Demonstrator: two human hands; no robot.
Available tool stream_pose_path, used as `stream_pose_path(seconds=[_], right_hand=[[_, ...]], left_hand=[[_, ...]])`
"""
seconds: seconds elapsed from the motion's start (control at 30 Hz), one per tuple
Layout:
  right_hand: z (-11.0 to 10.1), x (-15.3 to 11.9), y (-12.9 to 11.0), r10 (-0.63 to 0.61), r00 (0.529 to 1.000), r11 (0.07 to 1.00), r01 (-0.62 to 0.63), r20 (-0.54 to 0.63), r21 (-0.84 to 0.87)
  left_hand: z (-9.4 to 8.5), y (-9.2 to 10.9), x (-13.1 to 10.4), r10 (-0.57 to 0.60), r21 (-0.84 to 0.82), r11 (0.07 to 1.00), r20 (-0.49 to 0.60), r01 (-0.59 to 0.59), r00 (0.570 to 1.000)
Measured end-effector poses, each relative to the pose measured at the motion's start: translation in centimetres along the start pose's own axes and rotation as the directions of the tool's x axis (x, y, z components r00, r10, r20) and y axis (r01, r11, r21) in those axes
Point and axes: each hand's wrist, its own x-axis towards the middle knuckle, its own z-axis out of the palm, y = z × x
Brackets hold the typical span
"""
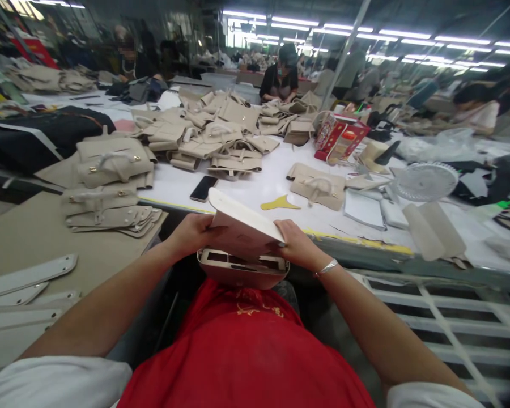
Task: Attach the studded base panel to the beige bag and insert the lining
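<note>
A beige handbag rests against my red apron at the lap, its top open and dark compartments showing. Its pale flap stands raised above the opening. At the flap's left edge, my left hand is closed with the fingers partly behind it. My right hand, below a silver bracelet, grips the flap's right edge, thumb on the near side. A black phone lies on the white table just beyond the flap, and a yellow piece lies to its right.
Beige bag parts are piled across the white table. A red box, a clear round dish and a white pad stand to the right. Strips lie on the left board. A person works across the table.
</note>
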Motion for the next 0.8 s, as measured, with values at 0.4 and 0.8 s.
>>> stream_pose_path(seconds=[0.4,0.8], right_hand=[[0.4,-2.5,1.6,-0.033,0.999,0.997,0.036,0.039,-0.072],[-1.1,0.1,0.0,-0.102,0.974,0.949,0.156,0.200,-0.274]], left_hand=[[5.4,-3.9,-0.3,0.027,-0.146,0.989,0.101,-0.012,0.995],[3.6,-5.0,-0.7,-0.023,-0.169,0.985,0.135,0.046,0.991]])
